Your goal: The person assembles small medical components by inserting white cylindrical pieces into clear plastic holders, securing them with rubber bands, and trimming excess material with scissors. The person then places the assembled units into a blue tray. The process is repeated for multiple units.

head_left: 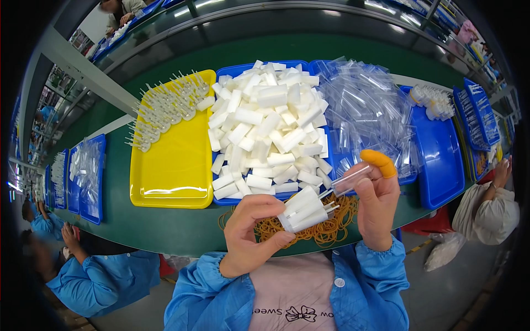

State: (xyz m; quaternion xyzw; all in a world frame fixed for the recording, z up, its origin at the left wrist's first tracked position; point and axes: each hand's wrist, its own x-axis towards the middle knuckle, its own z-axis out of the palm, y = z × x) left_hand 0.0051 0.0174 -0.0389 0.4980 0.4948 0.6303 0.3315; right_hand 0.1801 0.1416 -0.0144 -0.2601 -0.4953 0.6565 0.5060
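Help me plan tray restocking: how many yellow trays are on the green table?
1. The yellow tray lies left of the blue tray heaped with white blocks, beyond the left hand. All other trays visible are blue; more may be hidden.

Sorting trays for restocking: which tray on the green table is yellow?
The yellow plastic tray left of the heaped white blocks; the other trays are blue.

Long green workbench (165, 231), strip lighting.
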